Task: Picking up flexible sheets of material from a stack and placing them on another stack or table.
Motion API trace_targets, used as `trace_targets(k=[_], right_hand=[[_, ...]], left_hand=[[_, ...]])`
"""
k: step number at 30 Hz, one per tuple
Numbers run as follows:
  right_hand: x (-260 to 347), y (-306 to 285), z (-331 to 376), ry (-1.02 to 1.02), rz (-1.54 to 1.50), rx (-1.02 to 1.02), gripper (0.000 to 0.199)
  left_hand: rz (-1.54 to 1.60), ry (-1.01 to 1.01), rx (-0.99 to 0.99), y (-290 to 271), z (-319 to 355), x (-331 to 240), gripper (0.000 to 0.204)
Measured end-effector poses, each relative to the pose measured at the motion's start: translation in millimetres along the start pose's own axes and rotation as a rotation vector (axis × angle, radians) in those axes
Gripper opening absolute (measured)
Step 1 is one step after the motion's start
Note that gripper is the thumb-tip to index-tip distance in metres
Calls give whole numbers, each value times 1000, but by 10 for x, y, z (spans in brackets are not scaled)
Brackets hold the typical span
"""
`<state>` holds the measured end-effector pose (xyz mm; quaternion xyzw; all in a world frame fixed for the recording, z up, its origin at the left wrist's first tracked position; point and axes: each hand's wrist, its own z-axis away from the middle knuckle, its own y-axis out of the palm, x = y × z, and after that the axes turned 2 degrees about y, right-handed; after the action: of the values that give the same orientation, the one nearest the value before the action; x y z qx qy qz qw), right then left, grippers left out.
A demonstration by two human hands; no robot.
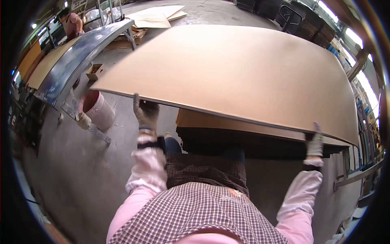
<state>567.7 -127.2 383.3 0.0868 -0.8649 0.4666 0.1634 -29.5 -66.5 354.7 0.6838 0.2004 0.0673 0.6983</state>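
A large tan sheet (235,73) with a thin dark edge stretches out before me, raised and tilted over a stack. My left hand (146,114), in a grey work glove, grips its near edge toward the left end, thumb on top and fingers underneath. Farther right, my gloved right hand (314,143) holds the same edge, its thumb also over the top and its other fingers mostly hidden below. Beneath the sheet lies a stack of dark-edged sheets (211,137), the uppermost one tan; the big sheet covers most of it.
At left stands a long table (77,61) with a blue-grey surface, a person (73,24) working beyond it. A pinkish bucket (97,110) and a small carton (95,71) sit on the floor there. Loose tan sheets (152,17) lie behind. A metal rail (357,173) stands right.
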Motion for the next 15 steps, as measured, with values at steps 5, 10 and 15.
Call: trace_targets(k=[5, 10, 15], right_hand=[[861, 1054, -144, 913, -1198, -42, 51], [-640, 1086, 41, 1042, -1261, -253, 43], [-995, 1181, 171, 1262, -1017, -172, 56]], left_hand=[[-1231, 122, 21, -304, 195, 993, 43], [-339, -237, -239, -776, 62, 624, 35], [-923, -346, -259, -1327, -4, 693, 25]])
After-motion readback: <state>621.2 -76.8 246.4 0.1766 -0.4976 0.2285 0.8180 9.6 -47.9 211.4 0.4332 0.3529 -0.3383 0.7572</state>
